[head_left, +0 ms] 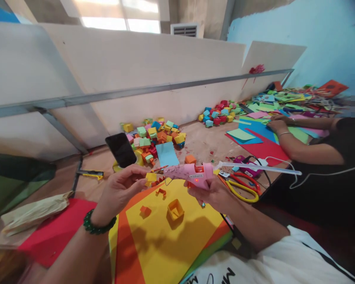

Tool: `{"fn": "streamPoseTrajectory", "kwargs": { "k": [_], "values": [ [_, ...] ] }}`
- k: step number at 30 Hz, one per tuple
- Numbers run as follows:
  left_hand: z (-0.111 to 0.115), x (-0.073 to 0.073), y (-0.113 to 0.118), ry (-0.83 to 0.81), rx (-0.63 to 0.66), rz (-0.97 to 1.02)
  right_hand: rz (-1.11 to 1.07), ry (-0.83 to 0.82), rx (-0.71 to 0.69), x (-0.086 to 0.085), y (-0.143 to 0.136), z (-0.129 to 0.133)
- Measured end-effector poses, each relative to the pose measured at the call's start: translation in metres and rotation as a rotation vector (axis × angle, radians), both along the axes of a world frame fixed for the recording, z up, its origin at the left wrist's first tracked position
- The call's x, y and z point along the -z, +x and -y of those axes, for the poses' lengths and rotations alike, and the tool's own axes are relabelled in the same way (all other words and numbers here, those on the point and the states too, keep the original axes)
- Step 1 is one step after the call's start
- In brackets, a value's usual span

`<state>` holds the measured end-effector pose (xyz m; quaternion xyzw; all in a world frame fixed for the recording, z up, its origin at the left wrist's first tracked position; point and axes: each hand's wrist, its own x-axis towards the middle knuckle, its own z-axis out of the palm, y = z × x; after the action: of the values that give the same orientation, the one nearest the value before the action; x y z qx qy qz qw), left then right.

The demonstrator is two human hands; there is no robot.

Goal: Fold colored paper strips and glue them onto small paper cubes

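"Pale boards [154, 59] back the far edge of the table [201, 138], with a heap of little paper boxes [156, 136] just in front. What's happening by the near edge?"

"Gluing, by my guess. See the glue gun [189, 173]? The right hand [213, 193] is wrapped round its handle, and a small red light glows on its side. I can't tell whether the trigger is squeezed."

"And the left hand [122, 187]?"

"Thumb and fingers are pinched together on a small yellow piece [151, 179], held up over the far end of the yellow sheet [165, 252]. The nozzle points at it from just beside; I can't make out whether they touch."

"That box [175, 210] on the sheet?"

"Hollow side up, nobody touching it. An orange piece [145, 212] lies to its left."

"So what does the next move call for?"

"A steady pinch, I think: nozzle lined up with the right spot, a small dab, fingertips clear of the hot tip."
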<state>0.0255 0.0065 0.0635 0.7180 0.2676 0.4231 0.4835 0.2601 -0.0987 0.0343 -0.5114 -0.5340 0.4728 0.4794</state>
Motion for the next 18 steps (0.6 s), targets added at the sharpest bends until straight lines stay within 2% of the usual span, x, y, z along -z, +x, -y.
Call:
{"fn": "streamPoseTrajectory", "kwargs": {
  "k": [5, 8, 12, 18],
  "values": [
    [-0.002, 0.002, 0.001, 0.021, -0.046, -0.02, 0.071, 0.066, -0.001, -0.013, -0.005, 0.005],
    [-0.001, -0.001, 0.001, 0.029, -0.05, -0.032, 0.089, 0.108, 0.002, -0.015, -0.004, 0.004],
    [-0.002, -0.001, 0.0, 0.039, -0.045, -0.01, 0.136, 0.135, -0.036, -0.011, -0.001, 0.004],
    [-0.007, 0.012, -0.001, -0.022, -0.069, -0.015, 0.165, 0.096, 0.024, 0.007, 0.004, 0.007]
  ]
}}
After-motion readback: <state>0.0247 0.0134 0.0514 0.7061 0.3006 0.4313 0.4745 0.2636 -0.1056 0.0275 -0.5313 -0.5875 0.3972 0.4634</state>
